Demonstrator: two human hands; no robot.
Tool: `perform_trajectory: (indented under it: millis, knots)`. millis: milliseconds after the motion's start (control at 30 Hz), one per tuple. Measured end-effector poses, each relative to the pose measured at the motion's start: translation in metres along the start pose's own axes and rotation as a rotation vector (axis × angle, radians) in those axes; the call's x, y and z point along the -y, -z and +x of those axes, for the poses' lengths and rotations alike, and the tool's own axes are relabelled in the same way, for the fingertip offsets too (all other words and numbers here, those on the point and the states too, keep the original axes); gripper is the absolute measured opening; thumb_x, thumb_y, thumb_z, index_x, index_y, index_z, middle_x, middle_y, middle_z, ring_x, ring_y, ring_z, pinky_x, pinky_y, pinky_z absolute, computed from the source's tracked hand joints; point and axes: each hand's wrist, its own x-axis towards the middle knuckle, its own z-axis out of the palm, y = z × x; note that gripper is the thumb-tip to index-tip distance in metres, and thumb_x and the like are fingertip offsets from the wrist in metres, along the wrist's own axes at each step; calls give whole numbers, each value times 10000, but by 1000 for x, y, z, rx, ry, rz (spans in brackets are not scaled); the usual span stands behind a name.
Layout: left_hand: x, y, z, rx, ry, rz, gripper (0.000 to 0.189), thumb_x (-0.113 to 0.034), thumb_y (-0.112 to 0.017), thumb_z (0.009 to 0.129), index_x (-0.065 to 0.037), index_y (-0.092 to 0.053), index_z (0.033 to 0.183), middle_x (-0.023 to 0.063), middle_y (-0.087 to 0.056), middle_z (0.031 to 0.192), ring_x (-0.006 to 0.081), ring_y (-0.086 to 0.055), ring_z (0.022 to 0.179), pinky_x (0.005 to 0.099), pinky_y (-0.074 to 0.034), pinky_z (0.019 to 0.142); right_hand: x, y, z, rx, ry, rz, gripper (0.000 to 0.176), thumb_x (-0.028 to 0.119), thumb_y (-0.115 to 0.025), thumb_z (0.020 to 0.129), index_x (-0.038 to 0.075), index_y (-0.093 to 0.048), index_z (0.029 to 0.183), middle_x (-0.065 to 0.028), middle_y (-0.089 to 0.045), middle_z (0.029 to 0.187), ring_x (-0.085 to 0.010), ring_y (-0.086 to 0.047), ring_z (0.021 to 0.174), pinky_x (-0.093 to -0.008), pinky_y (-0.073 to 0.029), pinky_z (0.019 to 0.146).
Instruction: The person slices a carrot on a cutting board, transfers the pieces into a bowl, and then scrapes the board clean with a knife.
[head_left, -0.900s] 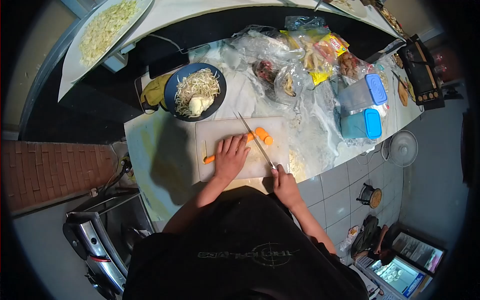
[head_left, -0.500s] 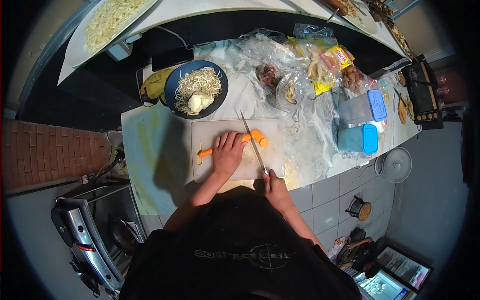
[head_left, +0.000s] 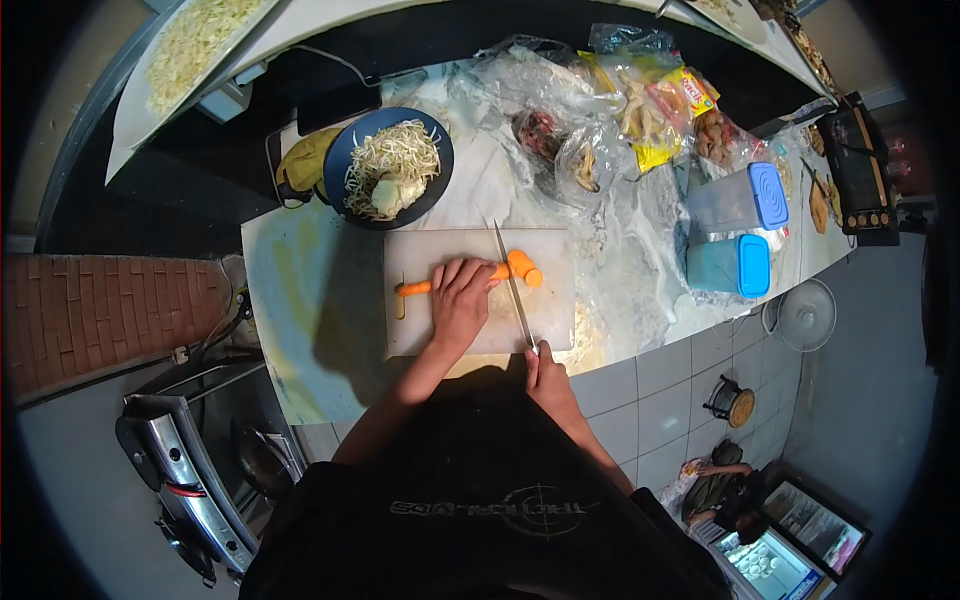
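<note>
An orange carrot (head_left: 416, 288) lies across a white cutting board (head_left: 420, 335). Curled over its middle, the fingers of my left hand (head_left: 462, 300) hold it against the board. My right hand (head_left: 548, 372) grips the handle of a kitchen knife (head_left: 518, 300), whose long blade points away from me and crosses the carrot just right of my left fingertips. Cut carrot slices (head_left: 524, 267) rest on the right side of the blade. A thin strip of peel or carrot lies by the carrot's left tip.
Behind the board stands a dark plate (head_left: 440, 190) of bean sprouts (head_left: 405, 155) with a pale lump on it. Plastic bags of food (head_left: 590, 170) lie at the back. Two blue-lidded containers (head_left: 740, 265) stand at right. A stove (head_left: 180, 480) is at lower left; another person (head_left: 735, 500) sits at lower right.
The whole view has shifted slightly. Both hands, the knife and the carrot keep nearly the same places on the board, with the blade still across the carrot.
</note>
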Motion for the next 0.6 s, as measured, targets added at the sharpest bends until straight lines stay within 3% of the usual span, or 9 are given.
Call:
perform_trajectory:
  millis: [433,600]
  knots:
    - [-3,2,-3,32,-26,28,189,-137,-690,841,-92,-665,1022,-2,-626,1011,215,-562,977,396,-385,871,5,-11,12,-49,-32,-69,326,299,-426,1070,-13,-481,1145,-341,-607,690,-554,-607,710,-615,-451,594]
    - [-3,-3,-3,42,16,108,217,-181,-677,874,-96,-641,1070,39,-620,1044,253,-560,997,413,-379,921,-1,0,12,-46,5,-73,298,297,-438,1068,9,-482,1126,-336,-598,665,-560,-597,695,-619,-446,585]
